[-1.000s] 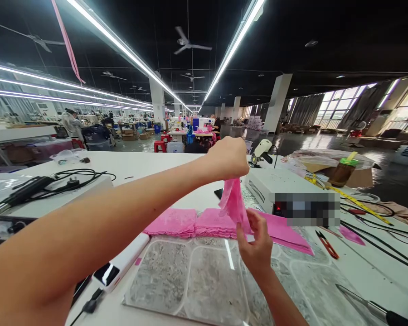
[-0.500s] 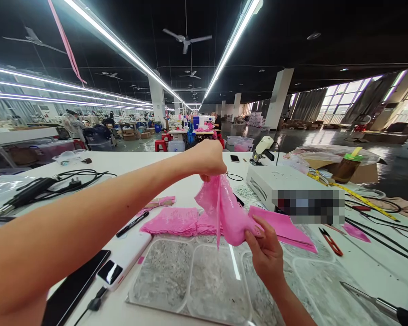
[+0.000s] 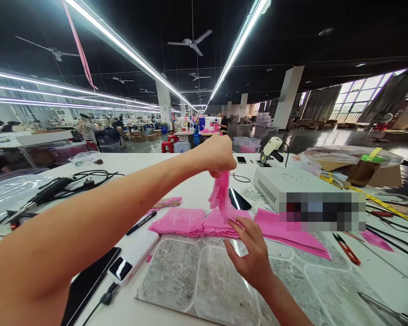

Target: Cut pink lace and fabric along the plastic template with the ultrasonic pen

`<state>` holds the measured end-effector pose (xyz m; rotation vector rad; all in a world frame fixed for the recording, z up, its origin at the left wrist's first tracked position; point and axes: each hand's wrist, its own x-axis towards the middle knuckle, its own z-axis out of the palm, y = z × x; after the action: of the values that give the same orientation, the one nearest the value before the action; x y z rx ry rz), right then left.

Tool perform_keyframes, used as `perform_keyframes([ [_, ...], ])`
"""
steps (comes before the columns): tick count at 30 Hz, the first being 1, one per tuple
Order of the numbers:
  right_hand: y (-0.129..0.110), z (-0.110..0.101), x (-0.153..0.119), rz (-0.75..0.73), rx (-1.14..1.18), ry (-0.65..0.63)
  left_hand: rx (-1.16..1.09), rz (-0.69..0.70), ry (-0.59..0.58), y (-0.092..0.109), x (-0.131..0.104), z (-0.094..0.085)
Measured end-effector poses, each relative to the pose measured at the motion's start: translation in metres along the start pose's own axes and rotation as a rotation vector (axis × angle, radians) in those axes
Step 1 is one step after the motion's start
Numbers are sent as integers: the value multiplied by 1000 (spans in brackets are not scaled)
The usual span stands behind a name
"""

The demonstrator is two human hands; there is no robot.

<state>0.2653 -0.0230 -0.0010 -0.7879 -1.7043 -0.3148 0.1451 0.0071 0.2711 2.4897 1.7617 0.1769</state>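
My left hand (image 3: pixel 220 153) is closed at the top of a thin pink lace fabric piece (image 3: pixel 220 192), which hangs down toward the table. Below it my right hand (image 3: pixel 253 254) has its fingers spread, fingertips at the lower end of the hanging fabric and the edge of a pink lace stack (image 3: pixel 221 229). Whether they press the hanging piece or only the stack is hard to see. Left of that lies another pink lace stack (image 3: pixel 177 222). Folded plain pink fabric (image 3: pixel 292 234) rests to the right. Under my right hand is a grey marbled mat (image 3: pixel 170 267).
On the left lie a black marker (image 3: pixel 141 222), a white power bank (image 3: pixel 140 253) and a corded hot tool (image 3: pixel 51 192). A grey control box (image 3: pixel 292 179) stands right, near orange-handled snips (image 3: pixel 347 250) and metal tweezers (image 3: pixel 382 308). A phone (image 3: pixel 240 199) lies behind the stacks.
My right hand has let go of the fabric's lower corner and moved down and left to the stack. The piece now hangs narrower from my left hand. The view has shifted slightly left.
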Motion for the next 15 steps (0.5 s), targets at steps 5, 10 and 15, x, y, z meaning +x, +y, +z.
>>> perform_keyframes([
  [5,5,12,1,28,-108,81,-4,19,43,7,1,-1],
  [10,6,20,5,77,-143,145,-17,19,86,13,2,-1],
  [15,-5,23,5,172,-131,169,-34,31,106,17,5,0],
])
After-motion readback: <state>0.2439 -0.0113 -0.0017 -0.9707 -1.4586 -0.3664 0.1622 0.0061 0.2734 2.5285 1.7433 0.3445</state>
